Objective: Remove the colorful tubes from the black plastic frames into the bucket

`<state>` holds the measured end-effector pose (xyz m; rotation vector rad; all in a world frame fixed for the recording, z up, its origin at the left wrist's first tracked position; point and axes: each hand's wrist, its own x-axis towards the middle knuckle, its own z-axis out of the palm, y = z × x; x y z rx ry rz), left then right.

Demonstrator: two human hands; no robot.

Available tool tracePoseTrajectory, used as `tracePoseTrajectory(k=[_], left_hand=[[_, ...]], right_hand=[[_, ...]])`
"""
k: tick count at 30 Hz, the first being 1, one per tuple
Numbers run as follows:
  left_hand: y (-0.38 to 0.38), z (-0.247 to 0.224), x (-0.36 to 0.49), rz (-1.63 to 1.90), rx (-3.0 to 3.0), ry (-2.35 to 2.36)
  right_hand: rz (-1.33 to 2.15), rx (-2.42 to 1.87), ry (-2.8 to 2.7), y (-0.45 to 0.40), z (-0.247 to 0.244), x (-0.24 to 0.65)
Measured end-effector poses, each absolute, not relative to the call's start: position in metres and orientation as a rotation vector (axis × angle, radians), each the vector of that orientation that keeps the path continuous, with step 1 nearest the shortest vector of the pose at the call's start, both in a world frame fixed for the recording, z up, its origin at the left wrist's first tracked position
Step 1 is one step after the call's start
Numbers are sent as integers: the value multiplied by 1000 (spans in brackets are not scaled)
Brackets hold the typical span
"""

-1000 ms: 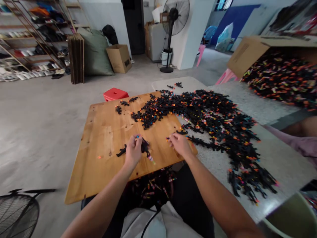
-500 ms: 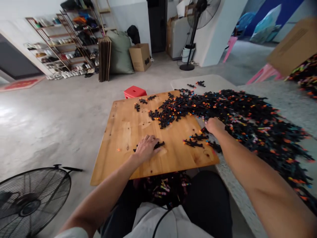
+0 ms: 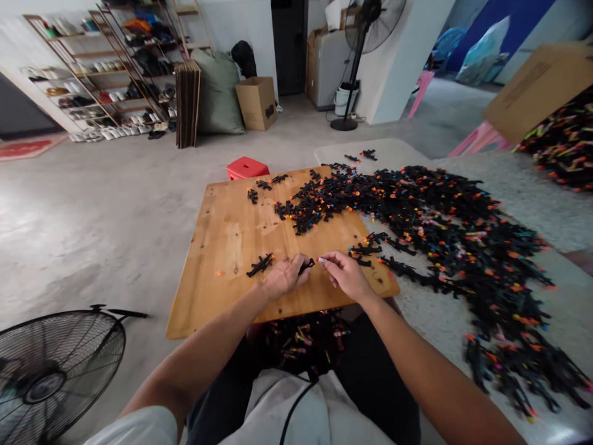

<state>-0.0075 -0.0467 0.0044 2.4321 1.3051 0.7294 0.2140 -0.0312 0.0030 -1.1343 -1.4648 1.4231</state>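
My left hand (image 3: pixel 286 275) is closed around a small black toy gun (image 3: pixel 306 266), whose end pokes out between thumb and fingers. Just to its right, my right hand (image 3: pixel 343 272) pinches a tiny part (image 3: pixel 320 260), whitish with a bit of orange, close to that end. Whether the two touch is too small to tell. Left of my left hand, another black toy gun (image 3: pixel 260 264) with an orange tip lies on the wooden board (image 3: pixel 222 232). A few more toy guns (image 3: pixel 365 250) lie beyond my right hand.
A large heap of black toy guns (image 3: pixel 417 204) with coloured tips spreads from the board onto the grey table (image 3: pixel 417 321). A red stool (image 3: pixel 247 167) stands behind the board. A floor fan (image 3: pixel 46 383) is at lower left. Colourful pieces (image 3: pixel 301 340) sit below the board's near edge.
My right hand has come left from the heap's edge to meet my left hand, now with a tiny part. My left hand has shifted right and holds a toy gun; another toy gun lies uncovered beside it.
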Motion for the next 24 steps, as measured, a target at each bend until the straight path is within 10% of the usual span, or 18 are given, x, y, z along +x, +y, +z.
tracePoseTrajectory(k=[24], left_hand=[[-55, 39, 0, 612, 2419, 966]], right_hand=[[1273, -1207, -1619, -56, 37, 231]])
